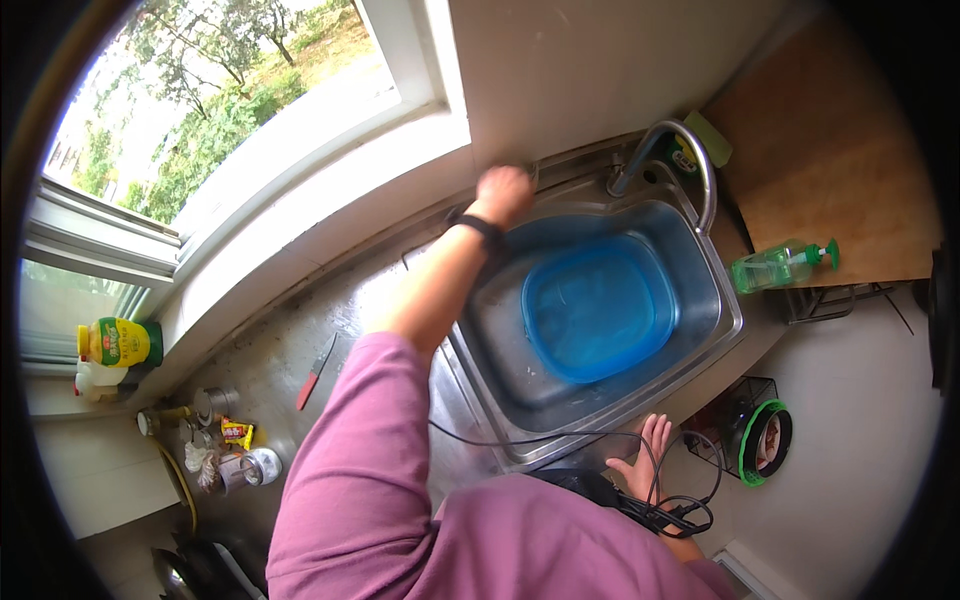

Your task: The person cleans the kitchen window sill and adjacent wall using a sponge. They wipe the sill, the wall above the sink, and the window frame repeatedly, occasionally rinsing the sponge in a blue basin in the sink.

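My left hand (505,193), slightly blurred, reaches across to the back ledge of the steel sink (495,382), close to the wall. Its fingers are curled, and whether they hold anything is hidden. A dark band circles that wrist. Below and right of it, a blue plastic basin (600,311) sits inside the sink. My right hand (643,463) is by the sink's front edge, its fingers and thumb apart and nothing in them. Loops of black cable (675,510) pass over its wrist. The curved faucet (701,157) arches over the sink's far right corner.
A red-handled knife (315,373) lies on the steel counter left of my arm. Jars and packets (238,433) cluster farther left. A green pump bottle (780,266) lies right of the sink. A green-rimmed bin (766,444) stands lower right. Bottles (120,343) rest by the window.
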Available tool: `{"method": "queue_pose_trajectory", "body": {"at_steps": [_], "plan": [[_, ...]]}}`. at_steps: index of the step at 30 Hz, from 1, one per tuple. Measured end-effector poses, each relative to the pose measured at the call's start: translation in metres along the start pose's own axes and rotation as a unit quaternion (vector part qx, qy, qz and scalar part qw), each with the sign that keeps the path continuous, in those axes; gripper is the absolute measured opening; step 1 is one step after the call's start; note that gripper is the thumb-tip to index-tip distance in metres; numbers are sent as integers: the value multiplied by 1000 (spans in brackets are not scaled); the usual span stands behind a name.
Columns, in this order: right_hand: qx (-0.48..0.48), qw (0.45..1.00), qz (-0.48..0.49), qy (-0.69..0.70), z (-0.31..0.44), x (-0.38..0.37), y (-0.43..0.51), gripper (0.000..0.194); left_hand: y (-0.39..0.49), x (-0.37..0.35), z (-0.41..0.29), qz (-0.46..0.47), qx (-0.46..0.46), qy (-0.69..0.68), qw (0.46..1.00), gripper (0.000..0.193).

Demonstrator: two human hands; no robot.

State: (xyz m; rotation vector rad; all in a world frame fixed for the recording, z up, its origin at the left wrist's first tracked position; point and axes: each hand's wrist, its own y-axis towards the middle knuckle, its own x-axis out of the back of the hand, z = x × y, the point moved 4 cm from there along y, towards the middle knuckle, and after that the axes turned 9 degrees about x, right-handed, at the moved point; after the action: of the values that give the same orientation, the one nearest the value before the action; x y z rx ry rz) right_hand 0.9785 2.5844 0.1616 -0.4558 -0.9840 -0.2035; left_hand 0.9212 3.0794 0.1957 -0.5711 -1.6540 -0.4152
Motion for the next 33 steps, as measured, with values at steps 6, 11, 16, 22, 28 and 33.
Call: {"method": "queue_pose_trajectory", "body": {"at_steps": [6, 11, 16, 22, 28, 33], "plan": [[-5, 1000, -7, -4, -1, 3, 2, 109, -60, -9, 58, -150, -96, -84, 980, 46], [-13, 1000, -2, -16, -4, 2, 4, 112, 20, -54, -10, -12, -84, -21, 996, 41], [-11, 1000, -9, -25, -2, 3, 4, 113, 91, -60, -113, -174, -108, 4, 979, 19], [2, 1000, -22, 13, 5, 6, 2, 104, 17, -27, -17, -155, -54, -27, 986, 20], [-6, 999, -8, -36, -9, -9, 1, 110, -191, 15, 212, -228, 125, -46, 964, 33], [42, 994, -32, -91, -39, -25, 0, 116, -350, 29, 397, -106, 541, 109, 827, 27]]}}
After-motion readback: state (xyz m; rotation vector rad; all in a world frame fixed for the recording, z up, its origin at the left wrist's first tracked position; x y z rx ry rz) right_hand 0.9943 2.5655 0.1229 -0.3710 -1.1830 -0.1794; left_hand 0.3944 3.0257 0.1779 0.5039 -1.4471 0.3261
